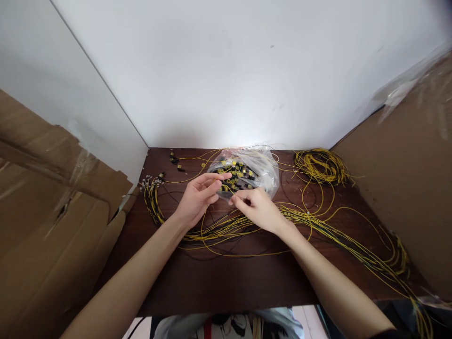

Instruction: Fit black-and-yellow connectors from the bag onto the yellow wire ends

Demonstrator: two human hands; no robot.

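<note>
Head view, hands: two, both bare, over the middle of the table.
Left hand (pixel 199 195): thumb and forefinger pinched together on a thin yellow wire (pixel 231 190).
Right hand (pixel 259 207): thumb and forefinger closed on the same wire, the other fingers curled under; the tip's details are too small to tell.
Yellow wire: one strand, smooth and slender, spanning the short gap between the hands, in front of the bag.
Bag (pixel 270 174): one, clear crinkled plastic, slumped open just beyond the hands.
Connectors (pixel 242 170): small, hard-looking, black and yellow, heaped at the bag; too many overlap to count.
Wire bundle (pixel 318 223): one, long, glossy yellow and black strands, curving across the table below the hands; strands uncountable.
Coil (pixel 319 167): one, loosely looped yellow and black wire, back right.
Table (pixel 226 287): one, dark reddish-brown, smooth.
Cardboard: two brown pieces, the left one (pixel 45 235) creased and torn-edged, the right one (pixel 406 155) flat.
Wall (pixel 226 80): white, plain, behind the table.
</note>
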